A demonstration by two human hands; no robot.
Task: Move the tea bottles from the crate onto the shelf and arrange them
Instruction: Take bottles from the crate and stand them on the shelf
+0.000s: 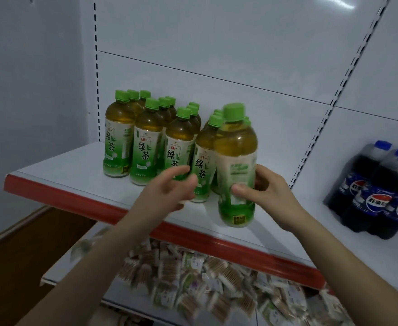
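The right hand [267, 195] is gripping a tea bottle [236, 165] near the shelf's [75, 170] front edge; the left hand [169, 189] is hovering open just beside it.

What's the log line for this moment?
right hand: grips tea bottle | left hand: open, empty | bottle: upright, beside shelved rows

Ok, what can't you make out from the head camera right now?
Head view only:
- Crate: outside the frame.
- Rear tea bottles: hidden behind the front row; count unclear.
- Left hand: motion-blurred; contact with bottles unclear.
- Held bottle in right hand: whether its base touches the shelf.
- Cola bottles: cut by the right edge.
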